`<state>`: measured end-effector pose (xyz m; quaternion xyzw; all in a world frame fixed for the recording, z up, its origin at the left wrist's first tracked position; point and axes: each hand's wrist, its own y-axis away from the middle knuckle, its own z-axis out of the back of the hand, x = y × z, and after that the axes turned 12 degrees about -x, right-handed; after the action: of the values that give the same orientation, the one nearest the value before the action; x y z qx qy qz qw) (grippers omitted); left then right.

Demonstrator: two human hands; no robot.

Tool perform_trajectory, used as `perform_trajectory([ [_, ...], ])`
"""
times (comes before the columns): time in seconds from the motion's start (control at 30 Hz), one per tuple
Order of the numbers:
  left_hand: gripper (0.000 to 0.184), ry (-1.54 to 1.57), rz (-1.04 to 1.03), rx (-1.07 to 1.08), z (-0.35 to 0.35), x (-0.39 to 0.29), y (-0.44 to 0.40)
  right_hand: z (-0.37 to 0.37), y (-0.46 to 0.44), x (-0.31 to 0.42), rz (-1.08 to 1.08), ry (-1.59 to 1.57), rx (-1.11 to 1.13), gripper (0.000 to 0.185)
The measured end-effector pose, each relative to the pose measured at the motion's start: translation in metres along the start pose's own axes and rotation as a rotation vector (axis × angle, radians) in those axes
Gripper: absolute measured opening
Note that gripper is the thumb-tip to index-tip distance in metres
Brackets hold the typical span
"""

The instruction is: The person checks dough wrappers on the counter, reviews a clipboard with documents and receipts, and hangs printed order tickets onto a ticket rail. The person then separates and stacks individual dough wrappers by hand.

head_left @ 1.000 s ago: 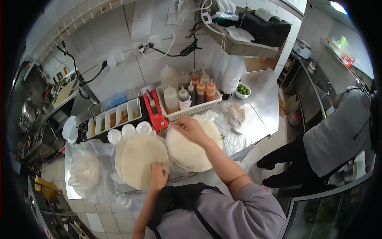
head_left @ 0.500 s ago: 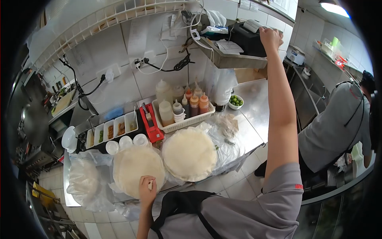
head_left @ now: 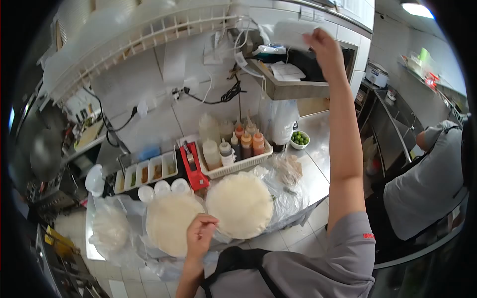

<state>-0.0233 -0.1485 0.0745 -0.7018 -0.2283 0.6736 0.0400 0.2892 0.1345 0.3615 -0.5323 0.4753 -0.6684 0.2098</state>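
My right hand (head_left: 325, 52) is raised at the top right, its fingers closed on a pale receipt slip (head_left: 293, 34) that is smeared by motion. Just below it sits a black receipt printer (head_left: 309, 64) in a metal tray (head_left: 298, 90). My left hand (head_left: 199, 233) hovers in front of me with curled fingers, and I see nothing in it. Near that hand lie two stacks of round pale flatbread sheets, the left stack (head_left: 171, 226) and the right stack (head_left: 239, 204), both on plastic.
Squeeze bottles fill a white basket (head_left: 238, 168) by the wall. Left of it are a red device (head_left: 194, 166), white food bins (head_left: 144, 171) and lidded cups (head_left: 163, 188). A bowl of limes (head_left: 299, 140) stands right. A co-worker (head_left: 422, 193) bends at the right.
My right hand has come left off the printer, drawing the receipt slip with it. The left hand has shifted right and is now between the two stacks. The co-worker has bent lower.
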Motion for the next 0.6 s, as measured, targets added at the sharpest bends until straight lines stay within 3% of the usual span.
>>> perform_trajectory([
  [0.03, 0.026, 0.106, 0.04, 0.117, -0.007, -0.008, -0.01, 0.0, 0.027, 0.023, 0.009, -0.244, 0.124, 0.018],
  [0.1, 0.065, 0.433, 0.086, 0.279, -0.032, -0.016, -0.03, 0.009, 0.074, 0.065, -0.183, -0.393, 0.489, 0.009],
  [0.17, 0.076, 0.682, 0.175, 0.409, -0.061, -0.034, -0.048, 0.015, 0.111, 0.089, -0.234, -0.464, 0.814, 0.011],
  [0.2, 0.082, 0.813, 0.211, 0.47, -0.074, -0.042, -0.057, 0.018, 0.119, 0.093, -0.011, -0.253, 0.992, 0.016],
  [0.27, 0.088, 0.967, 0.462, 0.28, -0.09, -0.046, -0.069, 0.025, 0.136, 0.108, -0.013, -0.24, 1.168, 0.016],
  [0.3, 0.092, 1.033, 0.591, 0.177, -0.098, -0.05, -0.073, 0.029, 0.139, 0.109, -0.007, -0.223, 1.236, 0.014],
  [0.33, 0.098, 0.681, 0.472, 0.075, -0.107, -0.061, -0.075, 0.034, 0.14, 0.105, 0.007, -0.25, 1.252, 0.015],
  [0.37, 0.1, 0.982, 0.187, 0.28, -0.114, -0.045, -0.077, 0.039, 0.138, 0.099, 0.022, -0.278, 1.267, 0.016],
  [0.43, 0.105, 0.762, 0.124, 0.118, -0.132, -0.049, -0.073, 0.05, 0.129, 0.087, 0.012, -0.305, 1.271, 0.018],
  [0.53, 0.105, 0.656, 0.31, 0.133, -0.171, -0.057, -0.071, 0.07, 0.108, 0.057, 0.109, -0.349, 1.32, 0.02],
  [0.6, 0.093, 0.596, 0.387, 0.362, -0.2, -0.052, -0.083, 0.085, 0.081, 0.037, 0.19, -0.375, 1.327, 0.017],
])
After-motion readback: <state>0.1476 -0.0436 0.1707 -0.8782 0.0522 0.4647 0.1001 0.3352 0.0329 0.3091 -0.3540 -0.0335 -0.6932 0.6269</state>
